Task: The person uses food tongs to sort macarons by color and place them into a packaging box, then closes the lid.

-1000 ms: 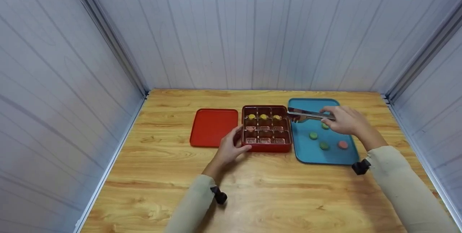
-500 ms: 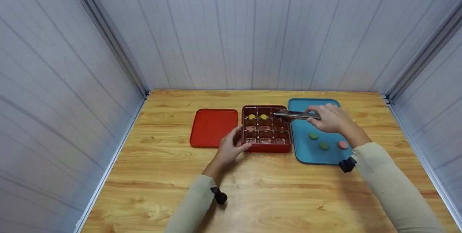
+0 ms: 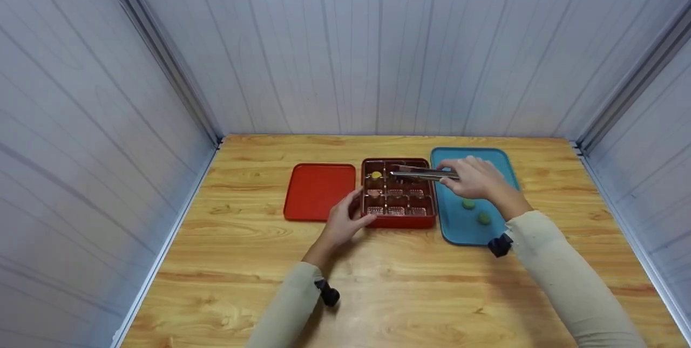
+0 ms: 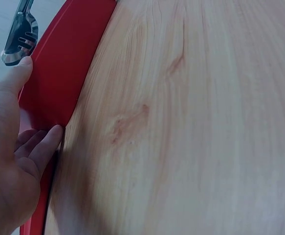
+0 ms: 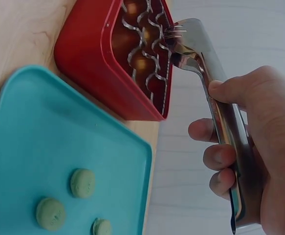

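Note:
My left hand [image 3: 343, 221] holds the front-left corner of a red box [image 3: 402, 222], thumb along its front and fingers at its left side. The box has a clear divided insert. In its back-left compartment sits a yellow macaron [image 3: 376, 175]; a pinkish one [image 3: 374, 193] lies in front of it. My right hand [image 3: 472, 178] grips metal serving tongs [image 5: 220, 112] with a forked arm. Their tips reach over the box's back-middle compartment, hiding what lies there. I cannot tell whether the tongs hold anything.
A blue tray [image 3: 453, 232] stands right of the box, with several green macarons [image 5: 82, 183] on it; the right forearm covers part of it. To the left lies a flat red lid [image 3: 318, 191]. White panel walls [image 3: 345, 56] enclose the wooden table [image 3: 410, 294].
My right hand has carried the tongs leftward, from the box's right rim to over its back-middle compartment. The left hand and the box have stayed in place.

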Demonstrator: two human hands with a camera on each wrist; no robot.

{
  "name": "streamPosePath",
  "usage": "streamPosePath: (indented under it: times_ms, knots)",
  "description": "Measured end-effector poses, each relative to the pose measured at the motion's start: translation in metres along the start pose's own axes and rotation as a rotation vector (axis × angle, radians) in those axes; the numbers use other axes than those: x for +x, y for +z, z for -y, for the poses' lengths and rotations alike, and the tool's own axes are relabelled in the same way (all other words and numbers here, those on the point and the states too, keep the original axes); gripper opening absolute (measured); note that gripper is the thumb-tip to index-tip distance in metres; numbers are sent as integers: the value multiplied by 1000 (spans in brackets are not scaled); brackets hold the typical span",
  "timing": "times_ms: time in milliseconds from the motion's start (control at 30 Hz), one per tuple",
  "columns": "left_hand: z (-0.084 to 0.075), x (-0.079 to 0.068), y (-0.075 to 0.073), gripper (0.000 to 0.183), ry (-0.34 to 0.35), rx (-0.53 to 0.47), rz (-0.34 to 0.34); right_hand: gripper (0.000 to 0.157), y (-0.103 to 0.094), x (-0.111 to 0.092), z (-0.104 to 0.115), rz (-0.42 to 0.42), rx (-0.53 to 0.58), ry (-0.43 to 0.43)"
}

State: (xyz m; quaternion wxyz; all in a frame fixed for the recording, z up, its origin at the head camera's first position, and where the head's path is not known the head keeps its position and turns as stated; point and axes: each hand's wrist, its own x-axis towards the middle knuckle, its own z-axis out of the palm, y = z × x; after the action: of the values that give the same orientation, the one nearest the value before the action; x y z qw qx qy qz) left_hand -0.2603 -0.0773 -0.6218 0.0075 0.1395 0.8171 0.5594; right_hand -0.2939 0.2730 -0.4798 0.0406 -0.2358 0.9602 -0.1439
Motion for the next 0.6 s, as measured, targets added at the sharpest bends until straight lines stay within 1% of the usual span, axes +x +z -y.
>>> streamPosePath:
  times_ms: [133, 367, 600]
  knots:
    - [2, 1, 0, 81, 13, 40, -6, 35, 7, 1, 2, -7, -5, -6]
    - [0, 0, 0, 82, -20, 18, 5, 36, 15, 3, 3, 8, -22, 16]
    - [-1, 0, -1, 82, -32, 24, 4, 37, 15, 3, 5, 7, -23, 22]
